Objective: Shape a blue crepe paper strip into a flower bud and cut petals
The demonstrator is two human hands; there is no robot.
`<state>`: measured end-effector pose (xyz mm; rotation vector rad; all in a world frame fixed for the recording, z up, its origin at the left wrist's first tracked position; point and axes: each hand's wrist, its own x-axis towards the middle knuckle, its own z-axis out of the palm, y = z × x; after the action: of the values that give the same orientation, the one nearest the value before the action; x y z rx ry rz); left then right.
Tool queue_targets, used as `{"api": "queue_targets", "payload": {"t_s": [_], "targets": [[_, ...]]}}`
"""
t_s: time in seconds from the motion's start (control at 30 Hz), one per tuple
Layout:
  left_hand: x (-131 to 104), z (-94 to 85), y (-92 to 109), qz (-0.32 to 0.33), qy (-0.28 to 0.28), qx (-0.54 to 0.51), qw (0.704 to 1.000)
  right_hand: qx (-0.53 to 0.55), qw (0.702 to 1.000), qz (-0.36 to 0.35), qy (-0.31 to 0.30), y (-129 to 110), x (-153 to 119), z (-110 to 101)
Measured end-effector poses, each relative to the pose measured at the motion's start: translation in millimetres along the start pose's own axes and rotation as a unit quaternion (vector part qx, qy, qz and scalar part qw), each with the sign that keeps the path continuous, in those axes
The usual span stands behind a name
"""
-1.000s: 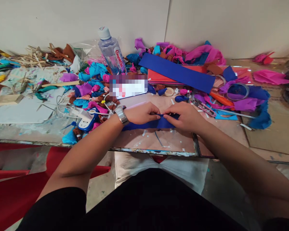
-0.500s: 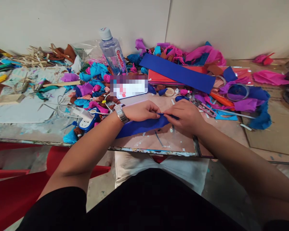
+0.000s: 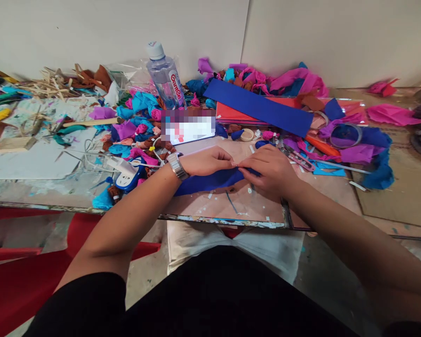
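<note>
A dark blue strip of thin material stretches below both hands, over the bare part of the table. My left hand, with a metal watch on its wrist, pinches the strip's upper edge between thumb and fingers. Fingertips nearly touching those of the left, my right hand pinches the same edge and covers the strip's right end. A wider flat blue strip lies farther back over a red packet.
Behind the left hand are a lit phone and a water bottle. A power socket with cables stands left. Crumpled coloured paper lies around. At right are a cutter and a tape roll.
The blue strip's hanging part has risen slightly and its lower edge has shifted. Both hands keep nearly the same place, with small finger movements at the pinched edge.
</note>
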<state>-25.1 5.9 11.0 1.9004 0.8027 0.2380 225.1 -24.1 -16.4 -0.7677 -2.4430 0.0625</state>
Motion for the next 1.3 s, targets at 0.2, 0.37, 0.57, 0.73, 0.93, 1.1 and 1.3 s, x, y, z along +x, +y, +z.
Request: {"api": "queue_targets", "payload": {"t_s": [0.2, 0.37, 0.57, 0.73, 0.93, 1.1, 1.3], "targets": [[-3.1, -1.1, 4.0, -0.016, -0.026, 0.018, 0.999, -0.015, 0.999, -0.018, 0.026, -1.3, 1.1, -1.4], [-3.1, -2.4, 6.1, -0.003, -0.018, -0.005, 1.000, -0.014, 1.000, -0.014, 0.007, -2.1, 1.9, -3.6], [-1.9, -0.2, 6.7, -0.002, -0.012, -0.003, 1.000, -0.024, 0.999, -0.031, 0.008, -0.5, -1.8, -2.0], [-0.2, 0.9, 2.0, 0.012, -0.010, -0.005, 1.000, -0.015, 0.999, -0.024, 0.027, -1.8, -2.3, 0.5], [0.1, 2.5, 0.1, 0.012, 0.006, 0.009, 1.000, -0.002, 1.000, -0.007, 0.024, -0.9, -0.8, 2.1], [1.0, 3.5, -0.7, 0.025, 0.022, 0.020, 0.999, 0.000, 1.000, 0.011, 0.007, -1.1, 0.4, 1.5], [0.5, 6.3, 1.8, 0.027, 0.052, 0.057, 0.997, 0.008, 0.999, 0.048, 0.012, -4.6, 1.6, 1.3]]}}
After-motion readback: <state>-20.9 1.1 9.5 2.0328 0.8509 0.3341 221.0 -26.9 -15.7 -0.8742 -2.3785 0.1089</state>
